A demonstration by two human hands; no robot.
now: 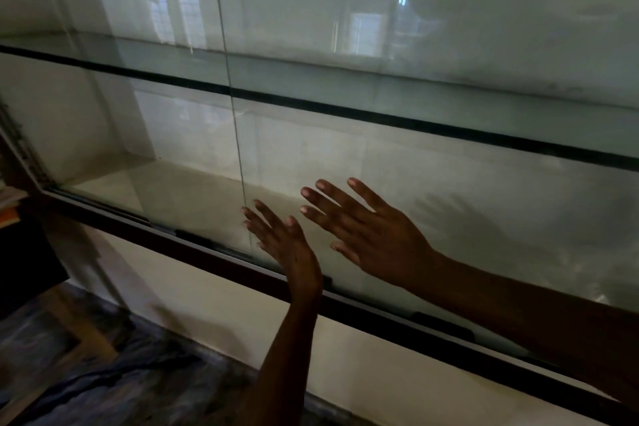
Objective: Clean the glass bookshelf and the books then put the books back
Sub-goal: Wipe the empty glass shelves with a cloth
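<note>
My left hand (287, 245) open, fingers straight, at edge of sliding glass door (484, 218). My right hand (370, 232) spread flat against same pane. Glass bookshelf (207, 254) straight ahead, hands at lower compartment.

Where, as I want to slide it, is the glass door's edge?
Head view, left of centre: the glass door's edge runs top to bottom, its lower end beside the left hand.

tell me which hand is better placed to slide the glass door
Left, probably: the left hand has its fingertips at the door's vertical edge, where it could hook and pull. The right hand lies spread flat on it, away from that edge.
</note>
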